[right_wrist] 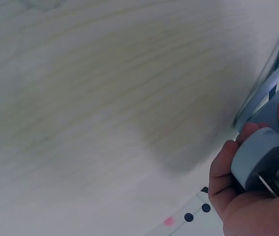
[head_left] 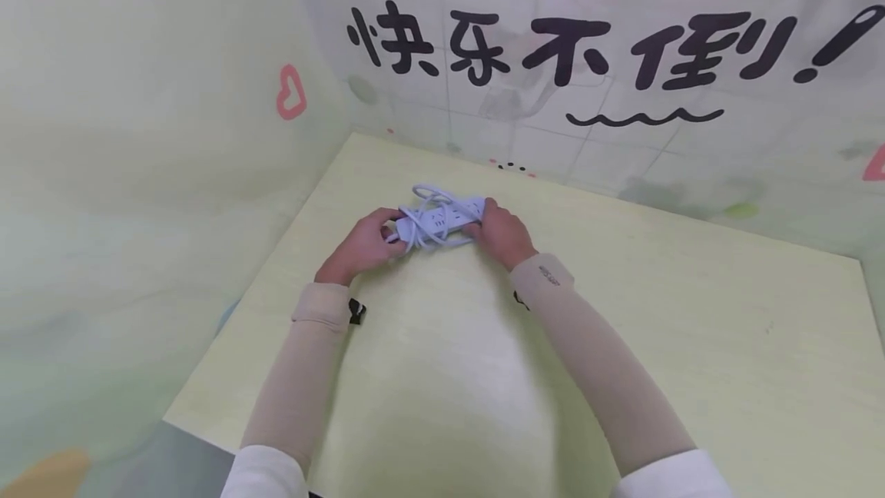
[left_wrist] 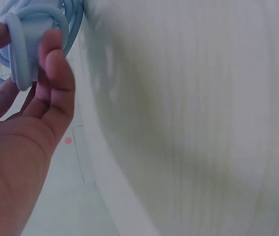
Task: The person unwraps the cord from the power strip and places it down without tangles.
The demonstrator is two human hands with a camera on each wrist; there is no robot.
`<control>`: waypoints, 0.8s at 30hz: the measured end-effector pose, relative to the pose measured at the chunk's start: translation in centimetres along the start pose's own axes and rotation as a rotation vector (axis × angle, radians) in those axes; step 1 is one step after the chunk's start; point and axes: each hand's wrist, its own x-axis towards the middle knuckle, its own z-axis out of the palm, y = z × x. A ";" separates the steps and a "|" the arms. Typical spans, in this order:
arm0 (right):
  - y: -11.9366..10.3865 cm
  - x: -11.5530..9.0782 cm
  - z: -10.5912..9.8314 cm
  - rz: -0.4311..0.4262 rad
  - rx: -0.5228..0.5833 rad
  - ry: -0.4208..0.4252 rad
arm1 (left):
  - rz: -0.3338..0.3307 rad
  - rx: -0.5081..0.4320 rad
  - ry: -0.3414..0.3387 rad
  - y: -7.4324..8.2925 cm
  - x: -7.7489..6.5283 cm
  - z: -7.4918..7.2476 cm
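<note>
A white power strip (head_left: 452,216) with its cord (head_left: 430,189) looped loosely around it is held over the far left part of the table. At its left end, my left hand (head_left: 368,242) grips the strip and a loop of cord between thumb and fingers. My right hand (head_left: 506,234) holds the opposite end. In the right wrist view, the cord's plug (right_wrist: 257,158) sits inside the curled right fingers (right_wrist: 223,167), metal prongs toward the palm. The left wrist view shows a cord loop (left_wrist: 19,54) passing between the left thumb and fingers.
The pale wood-grain table (head_left: 677,313) meets a wall (head_left: 512,121) covered with a printed sheet bearing large black characters. Another wall (head_left: 173,137) with a pink heart runs along the left side. The table's left front corner (head_left: 169,415) shows at lower left.
</note>
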 end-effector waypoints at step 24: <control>2.8 -3.8 -4.5 -0.077 -0.085 0.005 | 0.075 0.032 0.016 1.7 -0.4 2.1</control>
